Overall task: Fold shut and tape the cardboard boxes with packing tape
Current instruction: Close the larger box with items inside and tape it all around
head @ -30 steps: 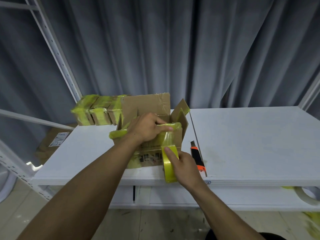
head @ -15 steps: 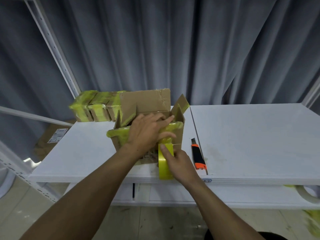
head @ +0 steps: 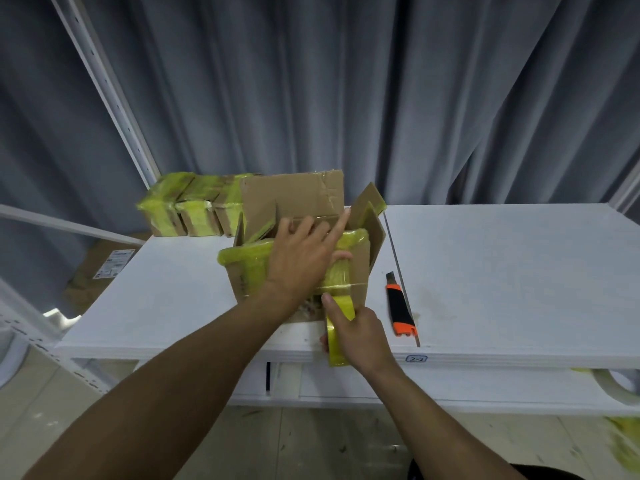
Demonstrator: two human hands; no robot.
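The left hand (head: 304, 258) lies flat and open, fingers spread, pressed on the near flap of the cardboard box (head: 360, 275), which stands on the white table (head: 502, 271) with its far flap upright and the right-side flaps tilted outward. Yellow tape covers the flap edge under and beside this hand. It grips nothing.

Just nearer than the left hand, the right hand (head: 360, 336) is closed around the roll of yellow packing tape (head: 337, 341), thumb laid along the roll's upper rim, at the table's front edge. A strip of tape runs from the roll up the box's near face to the flap beneath the left hand.

Right of the right hand lies an orange-and-black box cutter (head: 400, 311) on the table. Just below and right of that hand, a small label (head: 415, 358) on the table edge reads "2-2". Beyond and left of the left hand sit three small taped boxes (head: 194, 209). Farther left, lower down, a brown carton (head: 100, 268) carries a white shipping label, its print too small to read.
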